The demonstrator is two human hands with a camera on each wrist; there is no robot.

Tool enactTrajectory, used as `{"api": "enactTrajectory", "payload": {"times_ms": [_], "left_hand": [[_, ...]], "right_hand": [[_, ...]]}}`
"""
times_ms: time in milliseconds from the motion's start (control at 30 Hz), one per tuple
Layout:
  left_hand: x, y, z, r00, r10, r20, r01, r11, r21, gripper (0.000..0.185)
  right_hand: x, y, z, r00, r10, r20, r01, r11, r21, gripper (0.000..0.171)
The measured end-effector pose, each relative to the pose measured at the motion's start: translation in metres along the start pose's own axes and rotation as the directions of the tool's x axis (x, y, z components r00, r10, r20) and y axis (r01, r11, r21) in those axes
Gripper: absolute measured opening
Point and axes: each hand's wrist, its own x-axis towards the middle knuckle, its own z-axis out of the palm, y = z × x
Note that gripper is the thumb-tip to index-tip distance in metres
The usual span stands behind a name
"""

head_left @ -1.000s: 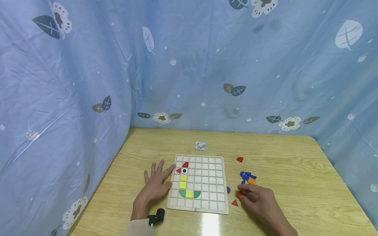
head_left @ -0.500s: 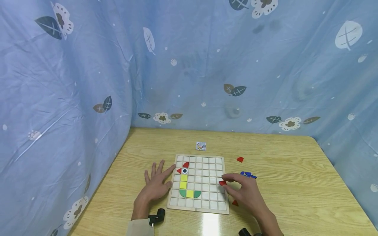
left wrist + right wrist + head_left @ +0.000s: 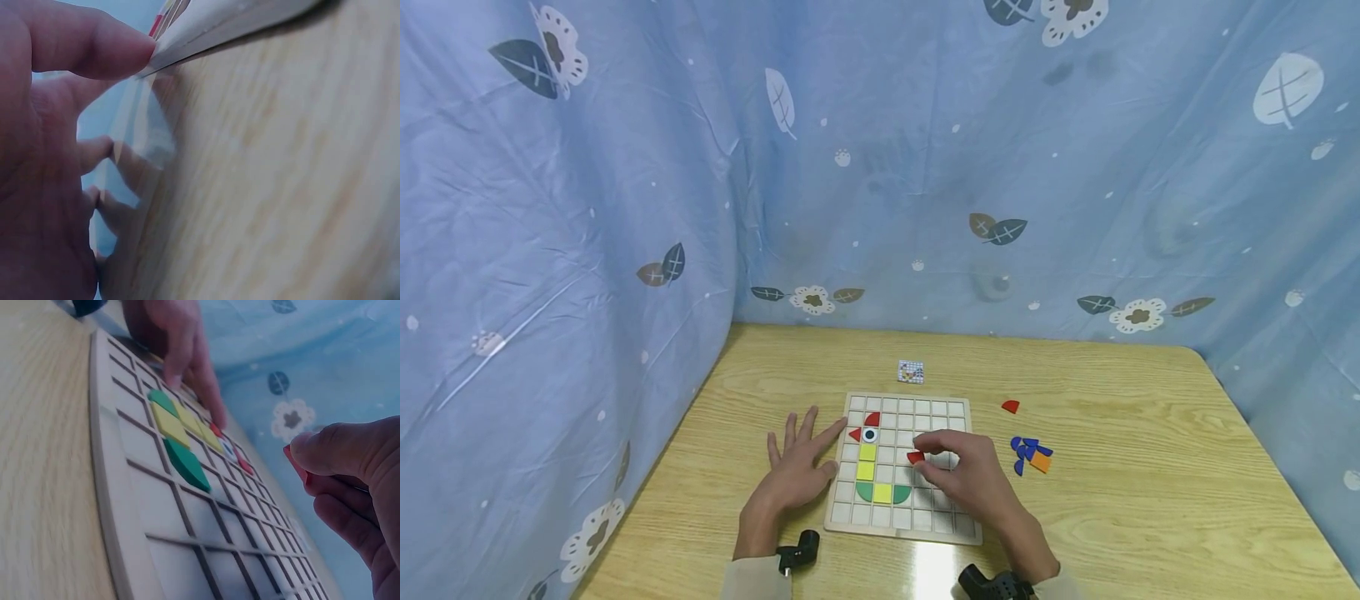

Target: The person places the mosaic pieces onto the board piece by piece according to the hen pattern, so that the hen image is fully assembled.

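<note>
My right hand (image 3: 966,475) pinches a small red piece (image 3: 915,457) between thumb and index finger, above the middle of a wooden grid board (image 3: 902,533). In the right wrist view this red piece (image 3: 295,464) is tilted and apart from the board. My left hand (image 3: 795,475) lies with spread fingers at the board's left side, thumb and index finger touching its edge. Set in the board's cells are a red quarter-circle (image 3: 872,419), a red triangle (image 3: 855,434), an eye tile (image 3: 869,435), several yellow squares (image 3: 867,471) and green pieces (image 3: 902,494).
A small pattern card (image 3: 911,372) lies behind the board. To the right are a red quarter-circle (image 3: 1011,407) and a cluster of blue pieces (image 3: 1026,447) with an orange piece (image 3: 1041,462). A blue curtain (image 3: 865,208) hangs behind the table.
My right hand has picked up the red piece from the table right of the board and carried it left over the grid. My left hand has stayed in place.
</note>
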Motion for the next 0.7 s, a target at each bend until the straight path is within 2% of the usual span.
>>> {"api": "enactTrajectory", "payload": {"times_ms": [200,333,533,700], "left_hand": [[0.0,0.0,0.0,1.0,-0.004,0.0,0.004,1.0,0.006,0.068],[0.0,0.0,0.0,1.0,-0.005,0.0,0.005,1.0,0.004,0.068],[0.0,0.0,0.0,1.0,0.0,-0.001,0.0,1.0,0.013,0.067],[0.0,0.0,0.0,1.0,0.006,-0.002,-0.006,1.0,0.009,0.067]], "right_hand": [[0.007,-0.004,0.018,0.996,0.057,0.072,-0.061,0.997,0.041,0.027],[0.008,-0.003,0.03,0.993,0.063,0.097,-0.07,0.995,0.069,0.028],[0.01,0.001,0.044,0.991,0.022,0.128,-0.033,0.996,0.086,0.027],[0.011,0.0,0.051,0.989,-0.013,0.147,0.01,1.0,0.019,0.025]]}}
